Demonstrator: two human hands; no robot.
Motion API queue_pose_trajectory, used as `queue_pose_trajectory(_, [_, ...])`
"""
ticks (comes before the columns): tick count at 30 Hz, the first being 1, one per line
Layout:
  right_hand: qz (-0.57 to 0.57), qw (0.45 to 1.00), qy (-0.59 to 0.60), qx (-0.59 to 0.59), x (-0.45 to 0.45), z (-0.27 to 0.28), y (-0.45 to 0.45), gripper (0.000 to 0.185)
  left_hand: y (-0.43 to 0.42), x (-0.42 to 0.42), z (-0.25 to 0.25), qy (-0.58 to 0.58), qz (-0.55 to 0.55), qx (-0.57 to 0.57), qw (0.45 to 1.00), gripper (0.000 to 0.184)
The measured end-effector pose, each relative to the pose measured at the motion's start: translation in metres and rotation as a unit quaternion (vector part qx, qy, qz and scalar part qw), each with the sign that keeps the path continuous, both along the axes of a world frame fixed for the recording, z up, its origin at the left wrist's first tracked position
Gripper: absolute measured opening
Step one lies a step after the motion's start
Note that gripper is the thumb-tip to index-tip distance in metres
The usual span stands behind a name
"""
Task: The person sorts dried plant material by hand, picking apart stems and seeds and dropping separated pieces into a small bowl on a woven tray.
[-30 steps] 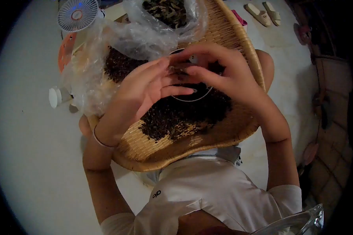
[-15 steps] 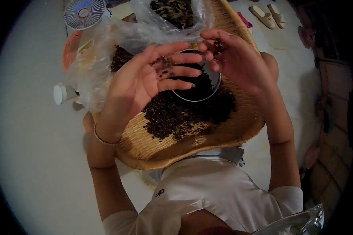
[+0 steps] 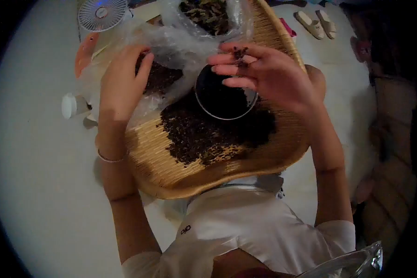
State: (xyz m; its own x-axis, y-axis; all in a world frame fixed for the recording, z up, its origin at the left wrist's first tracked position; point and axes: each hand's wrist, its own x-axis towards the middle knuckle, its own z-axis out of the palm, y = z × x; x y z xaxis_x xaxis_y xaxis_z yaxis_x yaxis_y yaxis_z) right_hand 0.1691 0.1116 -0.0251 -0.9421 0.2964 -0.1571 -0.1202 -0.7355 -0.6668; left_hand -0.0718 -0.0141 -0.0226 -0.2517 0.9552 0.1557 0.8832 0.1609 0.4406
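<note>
Dark bits [image 3: 197, 132] lie in a loose heap on the woven tray [image 3: 148, 162], at the near side of the round bowl [image 3: 250, 111] and around it. More dark stuff fills much of the bowl, but the right hand [image 3: 268, 74] covers part of the far right rim. The right hand is over the bowl with its grip apart, fingers spread, and some dark crumbs sit on the fingers. The left hand [image 3: 123, 85] is bent down at the left, by the clear bag [image 3: 146, 109] and a dark pile [image 3: 164, 78]. Its thumb shows, but most of its fingertips are hidden, so I cannot tell if its grip is together or holds any bits. The bag is crinkly and blurry, so its edges are hard to see. At the far side, big dry leaves [image 3: 208, 17] sit in clear plastic [image 3: 241, 23], cut off at the top. A fan [image 3: 102, 14] at the far left is cut off too.
</note>
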Motion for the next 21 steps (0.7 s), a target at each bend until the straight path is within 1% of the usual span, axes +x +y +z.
queue_pose_trajectory(1, [-0.004,1.0,-0.003,0.004,0.001,0.001,0.0,0.047,0.0,0.006,0.001,0.039,0.002,0.008,0.999,0.025])
queue_pose_trajectory(2, [0.001,1.0,0.002,-0.002,0.001,0.001,-0.001,0.049,0.002,0.012,0.003,0.037,-0.002,0.01,0.999,0.025])
queue_pose_trajectory(4, [0.004,1.0,0.006,-0.011,0.001,0.0,-0.002,0.05,0.005,0.025,0.01,-0.004,-0.059,0.04,0.997,0.024])
queue_pose_trajectory(5, [0.005,1.0,0.006,-0.006,0.001,0.0,-0.002,0.05,0.004,0.033,0.014,-0.005,-0.06,0.04,0.997,0.024])
queue_pose_trajectory(6, [0.007,1.0,0.005,-0.001,0.001,0.0,-0.002,0.051,0.003,0.043,0.018,-0.15,-0.079,0.0,0.985,0.024])
queue_pose_trajectory(7, [0.006,1.0,0.003,-0.001,0.001,0.0,-0.002,0.051,0.003,0.05,0.02,-0.293,-0.097,-0.042,0.95,0.025])
queue_pose_trajectory(8, [0.01,1.0,0.005,0.002,0.001,0.0,-0.002,0.049,0.003,0.055,0.019,-0.294,-0.098,-0.04,0.95,0.025])
queue_pose_trajectory(10, [0.013,1.0,0.007,0.003,0.002,0.001,-0.003,0.046,0.003,0.063,0.017,-0.397,-0.087,-0.026,0.913,0.025])
queue_pose_trajectory(11, [0.026,1.0,0.011,0.004,0.002,0.0,-0.003,0.047,0.004,0.064,0.015,-0.397,-0.087,-0.028,0.913,0.025])
queue_pose_trajectory(13, [0.038,0.999,0.016,0.002,0.002,-0.002,-0.004,0.047,0.007,0.064,0.012,-0.348,-0.115,0.004,0.931,0.025])
queue_pose_trajectory(15, [0.053,0.998,0.033,-0.002,0.003,-0.004,-0.006,0.048,0.007,0.065,0.011,-0.343,-0.12,0.01,0.932,0.026])
queue_pose_trajectory(21, [0.071,0.997,0.028,0.0,0.003,-0.003,-0.012,0.053,0.007,0.064,0.012,-0.319,-0.147,0.02,0.936,0.026])
